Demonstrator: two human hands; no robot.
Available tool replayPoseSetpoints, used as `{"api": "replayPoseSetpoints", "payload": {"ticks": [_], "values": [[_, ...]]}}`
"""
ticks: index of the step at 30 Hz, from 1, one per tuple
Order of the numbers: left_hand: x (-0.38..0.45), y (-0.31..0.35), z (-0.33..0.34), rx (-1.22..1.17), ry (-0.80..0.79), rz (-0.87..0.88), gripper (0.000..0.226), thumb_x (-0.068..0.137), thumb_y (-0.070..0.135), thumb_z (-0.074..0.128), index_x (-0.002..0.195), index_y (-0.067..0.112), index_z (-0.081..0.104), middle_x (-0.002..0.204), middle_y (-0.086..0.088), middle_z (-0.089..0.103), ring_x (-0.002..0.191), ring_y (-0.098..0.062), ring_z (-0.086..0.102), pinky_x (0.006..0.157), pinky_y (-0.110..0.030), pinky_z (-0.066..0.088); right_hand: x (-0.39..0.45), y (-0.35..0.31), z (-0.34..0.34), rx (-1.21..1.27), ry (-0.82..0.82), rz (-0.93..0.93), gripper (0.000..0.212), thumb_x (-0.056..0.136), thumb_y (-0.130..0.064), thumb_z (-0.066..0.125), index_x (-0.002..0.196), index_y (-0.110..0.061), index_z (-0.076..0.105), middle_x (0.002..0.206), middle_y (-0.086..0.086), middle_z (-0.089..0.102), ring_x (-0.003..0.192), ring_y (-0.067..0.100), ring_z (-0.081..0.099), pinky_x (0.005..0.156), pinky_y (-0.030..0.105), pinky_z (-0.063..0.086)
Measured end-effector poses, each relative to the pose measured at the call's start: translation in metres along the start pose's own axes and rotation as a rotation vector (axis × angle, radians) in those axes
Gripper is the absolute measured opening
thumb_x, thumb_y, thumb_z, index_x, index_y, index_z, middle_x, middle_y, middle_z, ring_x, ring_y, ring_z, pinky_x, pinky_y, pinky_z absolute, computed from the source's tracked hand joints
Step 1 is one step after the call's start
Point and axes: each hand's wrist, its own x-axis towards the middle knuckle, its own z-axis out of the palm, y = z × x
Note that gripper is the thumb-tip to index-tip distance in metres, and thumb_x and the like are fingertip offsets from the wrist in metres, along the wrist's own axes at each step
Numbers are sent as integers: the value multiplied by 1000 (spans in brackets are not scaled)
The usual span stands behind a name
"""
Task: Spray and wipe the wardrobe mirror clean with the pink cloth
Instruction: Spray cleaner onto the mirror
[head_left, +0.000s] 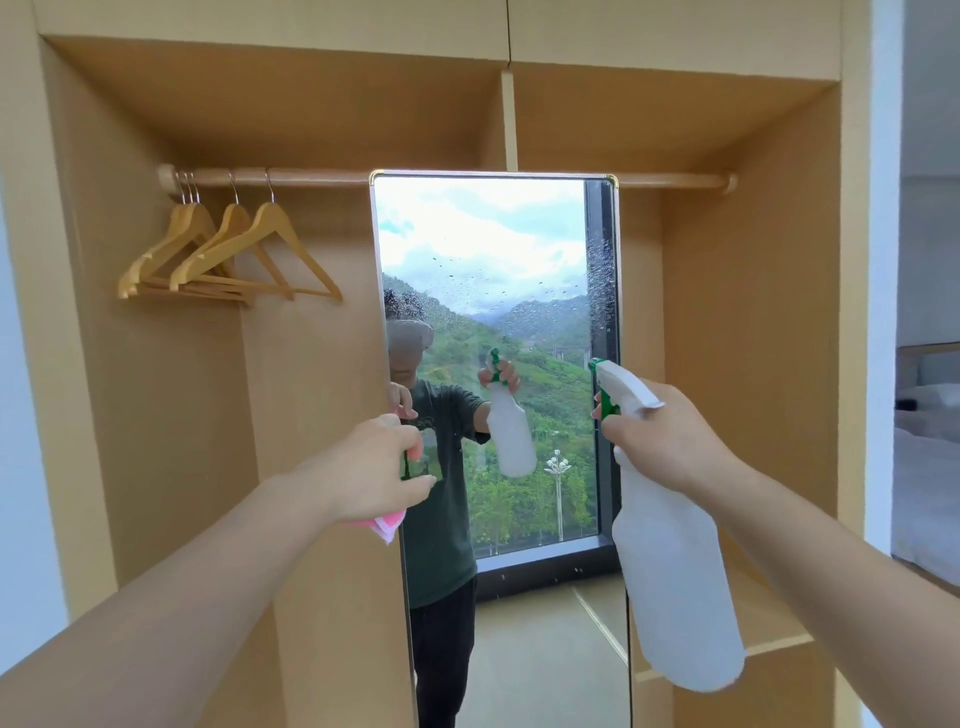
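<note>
While droplets already speckle the upper band of the mirror (498, 291), I judge that I am in the spraying step, with wiping not yet begun. My right hand (670, 441) is curled round the neck of the spray bottle (675, 571), its fingers at the green trigger, just in front of the mirror's right edge. My left hand (374, 473) is closed on the pink cloth (389, 525), which peeps out below the palm, right at the mirror's left edge; I cannot tell whether the cloth touches the glass. To do this step well, I would aim the nozzle squarely at the glass and lay mist over the middle and lower parts, which look dry, rather than adding more to the wet band near the top, where drops may run. I would keep the cloth hand clear of the spray path and hold off wiping until the coverage looks even. The bottle's long axis is close to upright, leaning a little, with its base towards me and down from the mirror's lower right side and its head up near the mirror's right frame; the nozzle points up and left, towards the glass. The mirror itself stands tall and narrow, its long axis vertical, its top edge at the level of the wooden rail (311, 176), with the hangers (228, 254) well off to the mirror's left.
</note>
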Motion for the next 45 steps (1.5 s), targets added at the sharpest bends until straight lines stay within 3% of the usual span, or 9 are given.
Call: {"api": "replayPoseSetpoints", "payload": {"ticks": [5, 9, 13, 15, 22, 26, 30, 39, 45], "values": [[-17, -1, 6, 75, -235, 56, 53, 81, 29, 61, 129, 27, 41, 110, 6, 33, 88, -14, 48, 59, -27, 40, -23, 5, 45, -71, -117, -51, 22, 83, -6, 51, 70, -18, 38, 61, -2, 38, 55, 17, 32, 52, 27, 27], [-26, -10, 18, 132, -267, 88, 65, 79, 13, 60, 135, 28, 31, 105, 8, 25, 87, -12, 40, 58, -27, 36, -34, 8, 78, -73, -181, -68, 24, 83, -5, 49, 69, -19, 37, 63, -1, 39, 55, 17, 33, 53, 27, 29], [-32, -21, 31, 110, -99, 84, 51, 83, 3, 51, 129, 21, 39, 115, 3, 38, 110, -20, 39, 87, -37, 43, -40, 13, 100, -14, -201, -23, 23, 83, -3, 49, 68, -17, 38, 61, -2, 38, 52, 15, 32, 49, 25, 28], [-35, -27, 37, 74, -61, 80, 45, 83, 0, 48, 123, 20, 43, 114, 2, 43, 111, -19, 40, 91, -39, 43, -42, 18, 108, -20, -175, 3, 19, 81, -5, 49, 69, -14, 37, 61, 0, 38, 54, 17, 31, 52, 28, 27], [-48, -34, 41, -1, -63, 77, 20, 90, 7, 53, 107, 17, 52, 101, 4, 49, 97, -17, 46, 78, -30, 40, -69, 39, 106, 49, -146, 14, 15, 82, -4, 50, 85, -17, 56, 64, 1, 49, 56, 19, 38, 52, 27, 30], [-55, -33, 46, 10, -94, 93, 25, 94, 7, 47, 116, 18, 54, 100, 8, 47, 93, -13, 46, 70, -28, 34, -82, 62, 98, -14, -89, 61, 14, 82, -4, 49, 93, -10, 56, 63, 4, 45, 55, 18, 33, 51, 27, 27], [-54, -32, 52, 53, -116, 112, 29, 93, 9, 46, 119, 20, 55, 112, 6, 54, 105, -18, 52, 80, -35, 44, -86, 80, 88, -21, 2, 137, 19, 82, -3, 49, 100, 0, 55, 66, 7, 44, 58, 20, 33, 55, 29, 26], [-49, -27, 67, 6, -105, 167, 30, 93, 9, 48, 121, 18, 55, 115, 6, 55, 103, -14, 49, 71, -28, 35, -88, 96, 72, 9, 60, 171, 21, 85, -7, 48, 96, -21, 60, 67, 2, 50, 55, 17, 36, 51, 25, 29], [-52, -35, 64, 0, -87, 168, 31, 91, 9, 52, 120, 19, 56, 114, 8, 55, 95, -11, 47, 58, -12, 27, -95, 104, 71, -16, 121, 175, 18, 80, -4, 48, 70, -18, 46, 58, -1, 40, 57, 19, 32, 54, 29, 27]]}}
